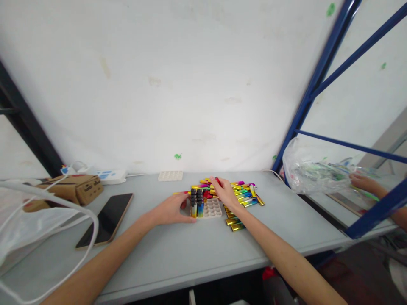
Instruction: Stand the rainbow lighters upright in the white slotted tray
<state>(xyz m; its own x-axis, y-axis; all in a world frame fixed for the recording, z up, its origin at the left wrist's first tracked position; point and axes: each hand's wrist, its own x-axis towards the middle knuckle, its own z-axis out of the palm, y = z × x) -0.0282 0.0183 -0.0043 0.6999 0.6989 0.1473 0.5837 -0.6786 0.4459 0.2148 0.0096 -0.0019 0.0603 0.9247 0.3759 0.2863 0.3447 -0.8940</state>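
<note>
Upright lighters (197, 203), black-topped, in the holed tray (212, 207): likely light, stiff, slick, best taken mid-body; your left hand (174, 209) curves around their left side, thumb and fingers spread. Your right hand (226, 192) pinches a red piece (218, 181) by loose lighters (243, 195); room to move rightward, white wall (203, 93) edging the far side

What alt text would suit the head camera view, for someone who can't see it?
A person's left hand is at the left edge of a pocketed tray partly filled with upright, black-topped tubes on a grey table; the right hand seems to hold something red. Shiny, colourful sticks lie heaped mostly to the right; a phone lies left.
</note>
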